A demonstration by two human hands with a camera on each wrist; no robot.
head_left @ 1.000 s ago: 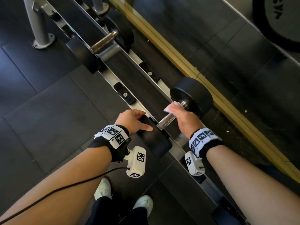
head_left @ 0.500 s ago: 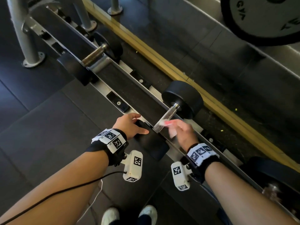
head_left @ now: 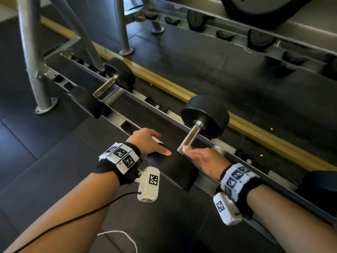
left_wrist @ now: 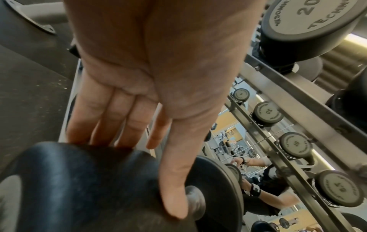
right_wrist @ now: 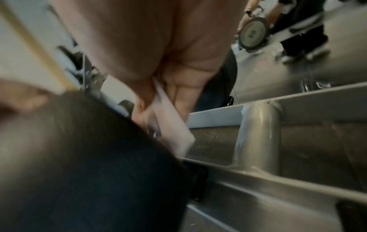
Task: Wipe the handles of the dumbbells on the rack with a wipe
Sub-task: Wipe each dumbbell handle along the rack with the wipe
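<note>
A black-headed dumbbell lies across the low rack, its steel handle bare along most of its length. My left hand rests with straight fingers on the near head; in the left wrist view the thumb lies along that head. My right hand sits at the handle's near end and pinches a white wipe between thumb and fingers, though this hand is blurred. A second dumbbell's handle lies farther left on the rack.
Grey rack posts rise at the far left. A yellow floor strip runs behind the rack, below a mirror that reflects more dumbbells. Another dumbbell head shows at the right edge. A white cable lies on the floor.
My right hand has slid with the wipe from the far end of the handle down to its near end. The left hand stays on the near head. The head view has tilted up.
</note>
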